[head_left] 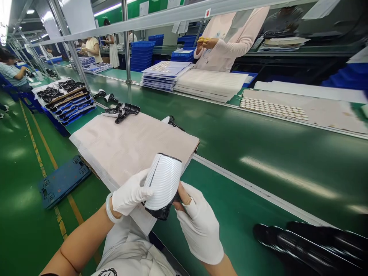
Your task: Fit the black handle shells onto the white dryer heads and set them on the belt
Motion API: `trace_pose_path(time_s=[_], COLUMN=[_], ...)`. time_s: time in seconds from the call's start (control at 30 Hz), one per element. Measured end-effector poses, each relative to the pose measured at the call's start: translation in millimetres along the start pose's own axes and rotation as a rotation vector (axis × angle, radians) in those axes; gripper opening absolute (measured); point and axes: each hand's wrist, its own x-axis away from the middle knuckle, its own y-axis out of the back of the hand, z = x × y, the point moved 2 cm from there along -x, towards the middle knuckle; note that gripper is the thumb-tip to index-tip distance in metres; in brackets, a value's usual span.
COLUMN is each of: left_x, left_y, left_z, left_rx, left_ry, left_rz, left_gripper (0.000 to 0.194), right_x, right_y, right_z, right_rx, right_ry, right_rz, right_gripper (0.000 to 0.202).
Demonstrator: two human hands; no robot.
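A white ribbed housing with black trim (164,181), shaped like a hair dryer body, is held up in front of me, tilted. My left hand (133,191), in a white glove, grips its left side with the fingers curled against the ribs. My right hand (198,218), gloved with the thumb and a fingertip bare, closes around the black part at its lower right; that part is mostly hidden by the hand. Below it lies a pale paper-like sheet (135,142) on a stack. Black gun-shaped parts (123,111) rest at the sheet's far edge.
A green conveyor belt (230,142) runs past the workbench. Glossy black parts (310,245) lie at the lower right. Stacked trays of black parts (66,99) stand at left, near a blue plastic crate (64,182). Across the belt, a person in pink (227,42) handles something yellow.
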Motion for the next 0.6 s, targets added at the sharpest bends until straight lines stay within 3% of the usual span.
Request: trace_pose_path(time_s=[0.27, 0.43, 0.53, 0.6], left_x=[1.5, -0.2, -2.9, -3.9], left_y=[-1.8, 4.7, 2.0, -2.8], left_z=[-1.2, 1.7, 1.3, 0.9], left_rx=[0.019, -0.051, -0.056, -0.035], left_ry=[-0.017, -0.02, -0.006, 0.001], left_rz=[0.015, 0.068, 0.062, 0.025], left_gripper=[0.081, 0.081, 0.071, 0.061], right_x=[7.1, -1.1, -5.3, -2.9], right_y=[-3.4, 0.3, -2.9, -6.9], right_z=[-3.8, -1.5, -0.7, -2.2], right_rx=[0.019, 0.103, 0.216, 0.266], right_ry=[-0.041, 0.028, 0.063, 0.059], right_rz=[0.008, 0.064, 0.108, 0.07], right_gripper=[0.078, 0.075, 0.084, 0.091])
